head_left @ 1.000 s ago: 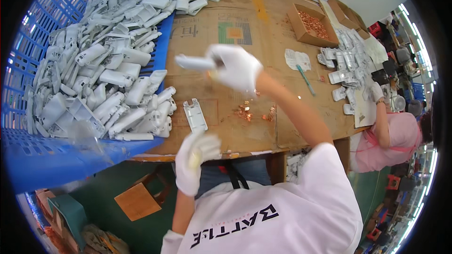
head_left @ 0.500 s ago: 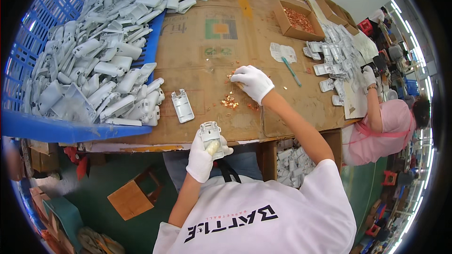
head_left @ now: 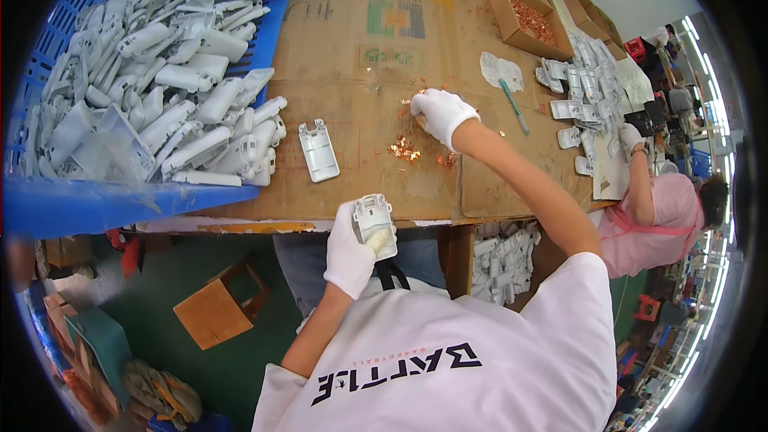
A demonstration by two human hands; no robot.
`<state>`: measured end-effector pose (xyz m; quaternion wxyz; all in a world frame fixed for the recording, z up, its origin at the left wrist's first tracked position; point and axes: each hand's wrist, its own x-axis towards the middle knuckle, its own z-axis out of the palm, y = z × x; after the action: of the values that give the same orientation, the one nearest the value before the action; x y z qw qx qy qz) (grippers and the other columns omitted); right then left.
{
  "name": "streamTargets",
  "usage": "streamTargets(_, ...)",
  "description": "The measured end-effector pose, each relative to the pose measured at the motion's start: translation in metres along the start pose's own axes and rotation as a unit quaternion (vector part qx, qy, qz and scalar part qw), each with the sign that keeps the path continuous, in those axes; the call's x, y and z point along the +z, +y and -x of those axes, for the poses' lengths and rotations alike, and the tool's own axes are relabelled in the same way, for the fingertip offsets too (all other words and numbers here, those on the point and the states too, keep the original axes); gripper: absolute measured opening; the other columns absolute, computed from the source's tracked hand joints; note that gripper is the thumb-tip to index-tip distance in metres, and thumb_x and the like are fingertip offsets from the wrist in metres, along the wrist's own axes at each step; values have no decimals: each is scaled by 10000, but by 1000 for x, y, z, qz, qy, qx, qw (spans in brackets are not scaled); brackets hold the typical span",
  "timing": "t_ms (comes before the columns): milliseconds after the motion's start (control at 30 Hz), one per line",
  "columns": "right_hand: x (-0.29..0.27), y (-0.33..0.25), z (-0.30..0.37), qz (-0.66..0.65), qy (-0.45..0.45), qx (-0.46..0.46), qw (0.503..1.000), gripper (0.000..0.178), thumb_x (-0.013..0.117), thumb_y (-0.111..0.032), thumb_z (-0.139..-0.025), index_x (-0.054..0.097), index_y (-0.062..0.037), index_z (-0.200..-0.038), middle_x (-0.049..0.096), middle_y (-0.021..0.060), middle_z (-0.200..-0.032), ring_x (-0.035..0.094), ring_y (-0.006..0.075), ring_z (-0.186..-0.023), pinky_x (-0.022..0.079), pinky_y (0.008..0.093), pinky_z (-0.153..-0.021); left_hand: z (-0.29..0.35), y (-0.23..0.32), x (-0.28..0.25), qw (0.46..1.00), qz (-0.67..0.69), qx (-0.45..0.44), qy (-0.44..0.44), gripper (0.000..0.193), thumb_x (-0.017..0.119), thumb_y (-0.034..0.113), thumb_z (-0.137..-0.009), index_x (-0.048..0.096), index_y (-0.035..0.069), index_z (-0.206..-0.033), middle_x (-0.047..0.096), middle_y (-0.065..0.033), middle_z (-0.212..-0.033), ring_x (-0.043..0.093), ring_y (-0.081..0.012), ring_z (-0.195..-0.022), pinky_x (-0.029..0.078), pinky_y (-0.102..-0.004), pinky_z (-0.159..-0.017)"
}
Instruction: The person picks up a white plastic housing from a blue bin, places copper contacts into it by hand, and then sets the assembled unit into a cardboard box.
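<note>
My left hand [head_left: 349,260], in a white glove, grips a white plastic housing [head_left: 370,212] near the table's front edge. The housing's hollow side faces up, and the thumb lies at its lower part. Over the cardboard-covered table, my gloved right hand [head_left: 445,118] has its fingers pinched together beside scattered small copper pieces [head_left: 404,150]. Whatever is between those fingertips is too small to make out. Another white housing [head_left: 319,154] lies on the cardboard, hollow side up, to the left of the copper pieces.
A blue plastic basket [head_left: 144,206] heaped with white housings [head_left: 172,76] stands at left. Toward the far right are a cardboard box [head_left: 520,32] of copper pieces, a teal pen [head_left: 514,106], crumpled paper [head_left: 502,71] and stacked housings [head_left: 580,84]. A co-worker in pink [head_left: 652,216] works at right.
The whole view has shifted, so the table sits higher in the picture. My left hand has turned the housing slightly. My right hand stays pinched beside the copper pieces.
</note>
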<state>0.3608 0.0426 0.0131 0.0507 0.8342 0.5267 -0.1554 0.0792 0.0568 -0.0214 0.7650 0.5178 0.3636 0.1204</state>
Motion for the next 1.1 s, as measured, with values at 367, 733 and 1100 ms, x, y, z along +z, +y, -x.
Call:
streamTargets(367, -36, -38, 71, -340, 148, -47, 927, 127, 612, -79, -845, 618, -47, -968, 637, 112, -933, 636, 227, -848, 505, 349, -791, 17, 20, 16, 978, -157, 103, 88, 489, 694, -30, -788, 479, 59, -1218, 651, -129, -1051, 656, -235, -977, 514, -340, -859)
streamTargets(733, 51, -125, 155, -365, 257, -37, 894, 185, 689, -5, -743, 613, -79, -894, 534, 90, -869, 544, 296, -816, 462, 379, -731, 40, 8, 38, 948, -220, 166, 159, 475, 731, 69, -781, 494, 70, -1193, 620, -161, -1078, 629, -347, -979, 510, -391, -836)
streamTargets(1100, 83, -134, 194, -531, 40, 130, 836, 223, 672, -182, -883, 661, -25, -1041, 674, 162, -918, 647, 280, -820, 506, 353, -739, 69, -25, 12, 925, -317, 203, 56, 431, 694, 72, -777, 521, 99, -1171, 603, -141, -1078, 620, -360, -974, 521, -406, -794)
